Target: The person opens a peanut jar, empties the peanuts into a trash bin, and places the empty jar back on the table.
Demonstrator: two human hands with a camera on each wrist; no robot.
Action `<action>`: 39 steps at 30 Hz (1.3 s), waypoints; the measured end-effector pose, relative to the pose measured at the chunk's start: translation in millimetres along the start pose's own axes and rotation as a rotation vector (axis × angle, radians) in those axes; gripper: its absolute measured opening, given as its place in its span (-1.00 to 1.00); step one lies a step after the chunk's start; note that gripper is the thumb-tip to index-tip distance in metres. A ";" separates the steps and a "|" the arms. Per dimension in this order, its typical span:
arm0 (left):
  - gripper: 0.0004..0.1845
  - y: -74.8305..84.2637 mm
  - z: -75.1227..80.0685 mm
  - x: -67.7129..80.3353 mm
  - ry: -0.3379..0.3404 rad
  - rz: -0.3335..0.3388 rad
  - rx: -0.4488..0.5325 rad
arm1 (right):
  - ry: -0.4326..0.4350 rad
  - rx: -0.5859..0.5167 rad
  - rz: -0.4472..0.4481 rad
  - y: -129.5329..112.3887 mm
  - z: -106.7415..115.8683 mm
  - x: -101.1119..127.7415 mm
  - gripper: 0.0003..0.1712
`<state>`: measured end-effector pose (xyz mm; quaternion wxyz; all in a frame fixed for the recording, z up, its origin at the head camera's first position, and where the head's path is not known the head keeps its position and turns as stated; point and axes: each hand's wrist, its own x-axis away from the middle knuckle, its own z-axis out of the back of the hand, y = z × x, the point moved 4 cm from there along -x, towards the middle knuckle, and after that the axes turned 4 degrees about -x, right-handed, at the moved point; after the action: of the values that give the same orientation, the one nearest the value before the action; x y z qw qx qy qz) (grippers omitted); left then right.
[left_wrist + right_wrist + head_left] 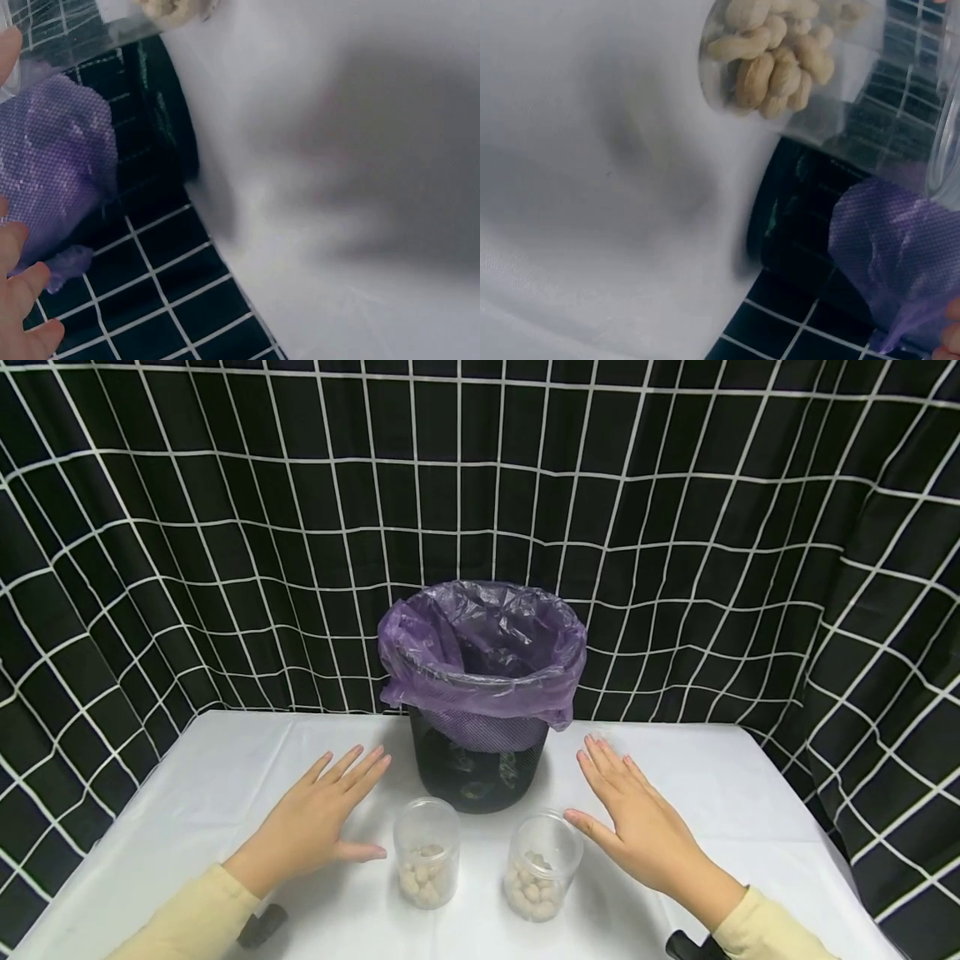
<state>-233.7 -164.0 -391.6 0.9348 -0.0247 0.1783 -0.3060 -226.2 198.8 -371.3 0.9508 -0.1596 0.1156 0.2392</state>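
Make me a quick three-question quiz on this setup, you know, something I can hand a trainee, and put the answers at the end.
1. True or false: the left hand is curled tightly into a fist.
2. Multiple choice: the bag lining the black bin is
A) green
B) purple
C) white
3. Short answer: what lies inside the clear jar nearer the right hand?

Key:
1. False; its fingers are extended.
2. B.
3. Peanuts in their shells, lying at the bottom.
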 end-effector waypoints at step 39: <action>0.29 23.1 -24.7 14.9 -0.090 0.162 0.356 | 0.038 -0.271 0.074 -75.3 -0.3 -2.3 0.12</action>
<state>-218.1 -152.4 -423.0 0.9530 0.1418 0.0811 -0.2550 -191.2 134.9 -352.2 0.9087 -0.2867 0.1059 0.2843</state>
